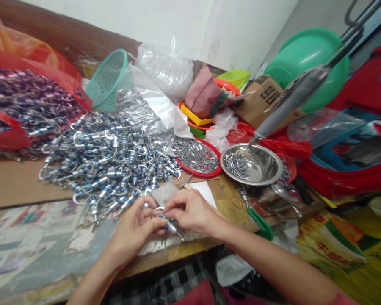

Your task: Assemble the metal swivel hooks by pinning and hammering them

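A small shiny metal clip with a blue band (169, 225) sits between both hands, just over the near edge of the tabletop (25, 186). The left hand (136, 226) has its fingers closed around one end. The right hand (190, 209) pinches the other end, so the grip of each hand is clamped on the clip. Held close like this, the tiny part is easy to see and turn.

Just behind the hands lies a big loose pile of silver and blue clips (111, 161), near enough to reach. A round red plastic tray (197, 156) holds lots of little grey metal bits. Beside it, a shiny round steel bowl (252, 164) holds a heap of small screws on its left side. A grey power screwdriver (292, 101) hangs with its tip over that bowl. A teal mesh plastic basket (109, 78) leans on its side further back; I cannot tell what is in it.
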A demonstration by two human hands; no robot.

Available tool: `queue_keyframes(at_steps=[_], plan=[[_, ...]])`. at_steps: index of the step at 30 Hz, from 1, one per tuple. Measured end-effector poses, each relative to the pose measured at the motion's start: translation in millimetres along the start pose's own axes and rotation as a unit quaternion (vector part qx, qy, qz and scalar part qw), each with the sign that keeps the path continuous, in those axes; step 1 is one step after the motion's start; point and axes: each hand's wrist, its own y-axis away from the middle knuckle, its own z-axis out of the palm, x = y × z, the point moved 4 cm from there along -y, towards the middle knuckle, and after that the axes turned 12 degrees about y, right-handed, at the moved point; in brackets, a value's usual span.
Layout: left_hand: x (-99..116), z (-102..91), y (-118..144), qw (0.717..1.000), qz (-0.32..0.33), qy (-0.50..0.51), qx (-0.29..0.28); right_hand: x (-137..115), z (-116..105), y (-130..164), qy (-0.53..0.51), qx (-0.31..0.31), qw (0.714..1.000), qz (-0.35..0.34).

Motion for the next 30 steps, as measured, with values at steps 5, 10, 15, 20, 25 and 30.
queue_keyframes(at_steps=[5, 10, 15, 20, 25, 30], plan=[[0.2, -0.9, -0.9, 1.0, -0.004, 0.002, 0.01, 18.5, -18.5, 11.6, -0.051, 0.12, 0.991, 0.006], [0.8, 1.0, 0.2, 1.0, -0.003, 0.009, 0.009, 68.3, -28.6, 40.0, 0.122, 0.101, 0.982, 0.1], [1.9, 0.9, 0.8, 1.0, -0.001, 0.01, 0.02, 86.3, -25.9, 54.7, 0.138, 0.046, 0.98, 0.138], [0.8, 0.1, 0.3, 1.0, 0.001, 0.013, 0.014, 34.1, -48.8, 78.5, 0.118, 0.094, 0.988, 0.014], [2.9, 1.3, 1.2, 1.0, 0.006, 0.013, 0.025, -2.5, -50.0, 96.4, 0.158, 0.092, 0.98, -0.079], [3.3, 0.9, 2.3, 0.999, 0.013, 0.005, 0.039, 4.3, -30.7, 105.1, 0.185, 0.047, 0.98, -0.052]])
